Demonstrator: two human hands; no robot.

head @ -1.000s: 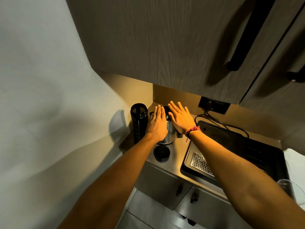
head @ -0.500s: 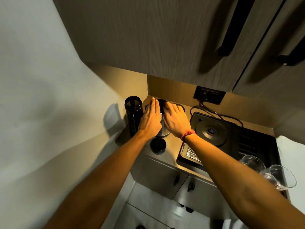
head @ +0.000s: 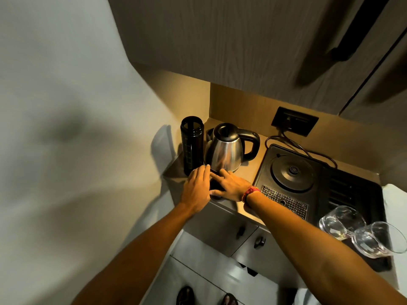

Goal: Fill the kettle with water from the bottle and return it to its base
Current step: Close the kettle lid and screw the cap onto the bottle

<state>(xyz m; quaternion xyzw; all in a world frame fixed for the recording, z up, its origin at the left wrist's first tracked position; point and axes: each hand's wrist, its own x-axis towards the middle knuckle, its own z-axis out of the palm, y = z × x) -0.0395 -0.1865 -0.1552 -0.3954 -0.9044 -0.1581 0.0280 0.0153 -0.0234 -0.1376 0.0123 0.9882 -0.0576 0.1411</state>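
Where hands [head: 197, 188] lie, kettle [head: 226, 148] just beyond.

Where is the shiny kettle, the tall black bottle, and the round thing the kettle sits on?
kettle [head: 225, 151], head view, steel belly.
bottle [head: 192, 146], head view, dark side wall.
kettle base [head: 291, 172], head view, round black disc on the tray.

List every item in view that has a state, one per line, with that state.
kettle: lid shut, upright on the counter, off its base.
bottle: upright, uncapped.
bottle cap: on the counter, mostly hidden under the hands.
kettle base: bare, cord plugged into the socket.
left hand: flat, open, holding nothing.
right hand: flat, open, holding nothing.
two glasses: tipped on their sides.
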